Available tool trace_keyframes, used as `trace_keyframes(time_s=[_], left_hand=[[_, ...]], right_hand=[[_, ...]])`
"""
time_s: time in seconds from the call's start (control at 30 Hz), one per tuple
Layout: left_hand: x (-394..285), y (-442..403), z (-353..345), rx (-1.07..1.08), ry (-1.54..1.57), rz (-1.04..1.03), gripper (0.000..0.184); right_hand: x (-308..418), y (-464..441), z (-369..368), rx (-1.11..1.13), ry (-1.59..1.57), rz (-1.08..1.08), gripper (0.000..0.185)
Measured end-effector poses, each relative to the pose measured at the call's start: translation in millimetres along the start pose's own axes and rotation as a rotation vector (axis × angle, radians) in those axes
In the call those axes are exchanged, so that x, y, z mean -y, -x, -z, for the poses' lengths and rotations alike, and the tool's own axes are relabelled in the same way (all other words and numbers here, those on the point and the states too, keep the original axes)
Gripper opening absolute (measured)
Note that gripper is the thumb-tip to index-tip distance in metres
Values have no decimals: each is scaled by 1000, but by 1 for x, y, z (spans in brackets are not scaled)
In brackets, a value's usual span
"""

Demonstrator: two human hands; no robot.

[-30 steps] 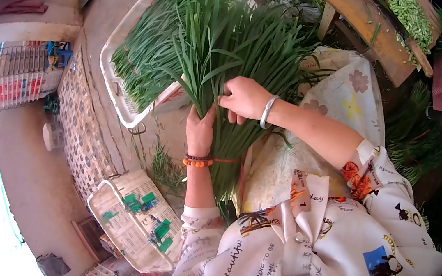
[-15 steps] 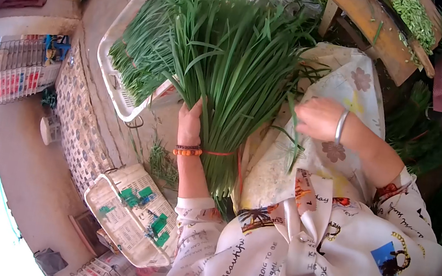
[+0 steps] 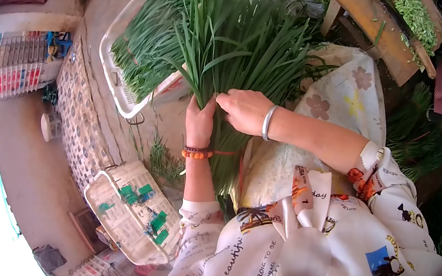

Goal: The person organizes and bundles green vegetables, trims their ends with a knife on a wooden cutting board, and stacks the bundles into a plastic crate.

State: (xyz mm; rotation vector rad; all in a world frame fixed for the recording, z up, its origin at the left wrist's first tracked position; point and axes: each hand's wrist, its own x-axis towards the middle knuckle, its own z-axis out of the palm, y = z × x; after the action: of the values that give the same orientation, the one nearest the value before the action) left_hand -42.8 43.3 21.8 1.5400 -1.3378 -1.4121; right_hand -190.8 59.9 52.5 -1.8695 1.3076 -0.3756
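Note:
A large bundle of garlic chives (image 3: 264, 63) stands in front of me, its leaf tips fanning away and its cut stems toward my body. A red band circles the bundle low down. My left hand (image 3: 199, 125), with beaded bracelets at the wrist, is wrapped round the left side of the bundle. My right hand (image 3: 243, 110), wearing a silver bangle, reaches across the bundle, its fingertips pinched on leaves beside my left fingers. Exactly which leaves it grips is hidden. Under my right forearm lies a flowered cloth (image 3: 354, 85).
A white basket (image 3: 107, 53) holding more chives stands beyond the bundle. Left below is another white basket (image 3: 124, 233) with green pieces. At upper right, a wooden board (image 3: 366, 16) carries a knife (image 3: 405, 31) and chopped green pieces (image 3: 410, 20). More greens (image 3: 416, 137) lie at right.
My right hand has moved left from over the cloth onto the bundle, meeting my left hand. My left hand has shifted slightly right and down.

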Motion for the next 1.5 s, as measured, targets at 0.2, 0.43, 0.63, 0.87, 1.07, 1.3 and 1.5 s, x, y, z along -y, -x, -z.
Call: trace_keyframes(time_s=[0.2, 0.43, 0.63, 0.87, 1.07, 1.3, 1.5], left_hand=[[-5, 1, 0, 13, 156, 127, 25], [-2, -2, 4, 24, 79, 117, 27], [-2, 3, -4, -38, -125, -32, 34], [-19, 18, -14, -116, -416, -66, 39], [-29, 28, -27, -115, -580, -33, 46], [-26, 28, -28, -92, -610, -58, 47], [-30, 27, -30, -71, -599, -45, 47]], right_hand=[[2, 1, -9, -41, -60, -10, 15], [-6, -8, -11, 8, -81, 79, 12], [-21, 20, 24, 801, -746, 166, 19], [-41, 45, 87, 154, -345, 446, 19], [-41, -16, 140, -175, -563, -49, 31], [-56, -37, 135, -135, -790, -294, 34], [-60, -38, 121, -129, -793, -228, 22]])
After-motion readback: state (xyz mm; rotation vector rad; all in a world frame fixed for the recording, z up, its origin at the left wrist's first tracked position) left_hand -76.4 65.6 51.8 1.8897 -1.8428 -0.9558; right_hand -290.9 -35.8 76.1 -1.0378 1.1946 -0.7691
